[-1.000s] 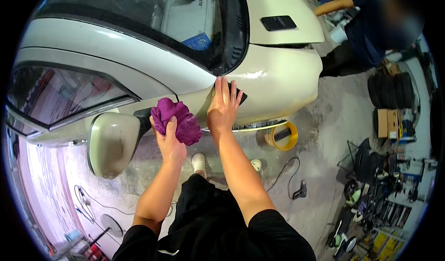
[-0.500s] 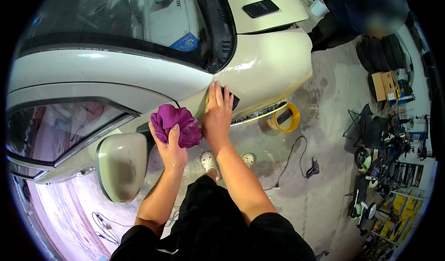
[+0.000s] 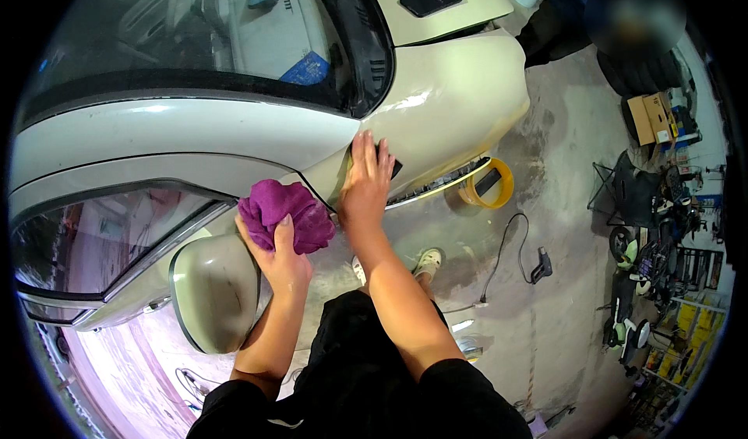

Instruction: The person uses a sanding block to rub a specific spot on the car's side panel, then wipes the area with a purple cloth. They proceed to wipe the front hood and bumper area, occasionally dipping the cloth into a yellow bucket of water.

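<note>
My left hand (image 3: 280, 256) is closed round a crumpled purple cloth (image 3: 287, 213), thumb on top, just above the side mirror (image 3: 218, 295). My right hand (image 3: 366, 182) lies along the cream front fender (image 3: 444, 96), below the windscreen's lower corner. Its fingers are stretched over a flat black piece (image 3: 397, 168), which shows past the fingers on the right. The thumb and most of that piece are hidden, so its kind is unclear.
A dark phone-like slab (image 3: 431, 0) lies on the bonnet. A yellow bucket (image 3: 506, 186) stands by the front wheel area. A corded heat gun (image 3: 541, 266) lies on the floor. Another person (image 3: 565, 18) is beyond the front; tyres, a cardboard box (image 3: 653, 119) and a motorbike line the right.
The view has shifted slightly. My left hand and the purple cloth have moved a little left, nearer the mirror. My right hand stays on the fender, and my feet have shifted right.
</note>
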Action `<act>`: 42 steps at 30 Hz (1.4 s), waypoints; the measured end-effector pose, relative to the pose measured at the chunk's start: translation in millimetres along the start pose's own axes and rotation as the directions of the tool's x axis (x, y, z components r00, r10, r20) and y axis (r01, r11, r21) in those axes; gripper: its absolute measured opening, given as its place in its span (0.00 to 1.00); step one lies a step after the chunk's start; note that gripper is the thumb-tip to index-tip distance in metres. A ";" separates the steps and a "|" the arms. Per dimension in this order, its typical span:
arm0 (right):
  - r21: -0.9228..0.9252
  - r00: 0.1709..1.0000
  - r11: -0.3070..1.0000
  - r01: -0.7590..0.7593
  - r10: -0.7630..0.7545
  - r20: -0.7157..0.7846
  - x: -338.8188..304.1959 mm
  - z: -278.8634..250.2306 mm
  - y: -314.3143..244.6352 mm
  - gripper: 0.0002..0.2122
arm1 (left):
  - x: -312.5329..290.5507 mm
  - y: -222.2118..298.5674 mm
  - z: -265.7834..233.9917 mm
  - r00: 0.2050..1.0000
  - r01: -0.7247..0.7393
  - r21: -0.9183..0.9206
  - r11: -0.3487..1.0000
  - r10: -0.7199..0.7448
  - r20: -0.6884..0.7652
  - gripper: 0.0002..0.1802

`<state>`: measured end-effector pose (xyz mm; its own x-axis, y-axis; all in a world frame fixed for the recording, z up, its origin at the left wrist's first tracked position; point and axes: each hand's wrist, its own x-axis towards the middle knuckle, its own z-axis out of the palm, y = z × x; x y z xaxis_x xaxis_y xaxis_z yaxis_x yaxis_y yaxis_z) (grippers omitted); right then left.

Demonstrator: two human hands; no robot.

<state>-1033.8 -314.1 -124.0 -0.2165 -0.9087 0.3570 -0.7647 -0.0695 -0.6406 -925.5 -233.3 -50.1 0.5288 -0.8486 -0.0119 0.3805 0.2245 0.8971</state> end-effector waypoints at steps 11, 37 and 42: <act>0.047 0.992 0.999 0.002 0.004 -0.128 18.8 2.2 3.3 0.24 | -3.1 11.8 -1.7 0.992 -0.084 0.018 0.996 0.082 0.101 0.31; -0.095 0.849 0.869 0.486 -0.443 0.288 156.5 -62.3 134.9 0.23 | 10.9 -24.3 79.1 0.987 -0.043 0.031 0.999 0.038 0.158 0.36; -0.215 0.952 0.938 0.271 -0.228 0.206 231.9 -69.7 163.9 0.21 | 14.4 -36.7 122.6 0.992 -0.081 0.054 0.995 0.076 0.100 0.36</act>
<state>-1251.7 -507.5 -98.9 0.0934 -0.9336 0.3458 -0.9066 -0.2234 -0.3581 -1024.9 -312.5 -29.1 0.4776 -0.8728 0.1002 0.2944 0.2665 0.9178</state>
